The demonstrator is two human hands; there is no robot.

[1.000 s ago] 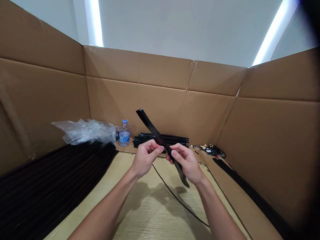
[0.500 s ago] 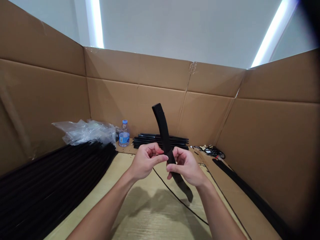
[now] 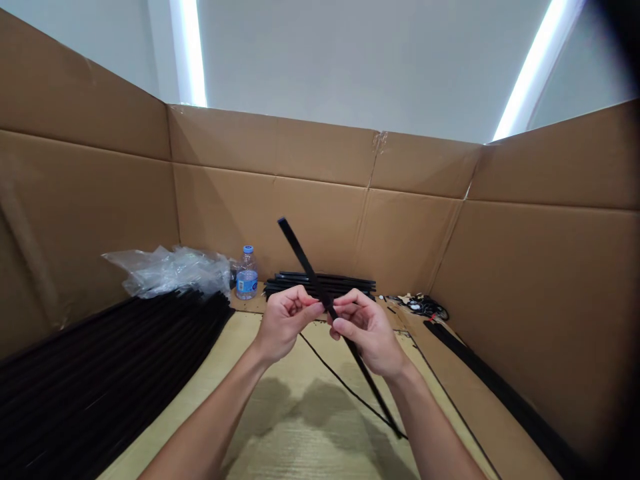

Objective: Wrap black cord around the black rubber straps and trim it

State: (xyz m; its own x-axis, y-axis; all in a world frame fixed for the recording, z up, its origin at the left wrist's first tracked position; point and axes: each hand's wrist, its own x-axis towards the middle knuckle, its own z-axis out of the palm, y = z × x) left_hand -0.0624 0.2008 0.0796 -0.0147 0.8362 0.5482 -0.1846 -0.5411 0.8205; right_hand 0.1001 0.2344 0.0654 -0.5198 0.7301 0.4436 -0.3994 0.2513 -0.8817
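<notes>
A long black strip (image 3: 301, 257) slants across the middle of the view, its upper end to the left and its lower end down by my right forearm. My left hand (image 3: 287, 323) pinches it near its middle with thumb and forefinger. Just beside, my right hand (image 3: 367, 330) is closed on the same strip from the right. The strip shows its narrow edge. A thin black cord (image 3: 340, 379) runs from below my left hand down to the right, meeting the strip's lower end.
Many black strips (image 3: 125, 373) cover the left side, with clear plastic bags (image 3: 175, 270) behind. A water bottle (image 3: 247, 275) and a stack of black strips (image 3: 325, 281) stand at the back. Cables (image 3: 427, 307) and more strips (image 3: 500, 387) lie right. Cardboard walls (image 3: 270, 207) enclose the table.
The held strip has turned from its broad face to its narrow edge and leans further left at the top. Both hands remain on it, the right one slightly higher.
</notes>
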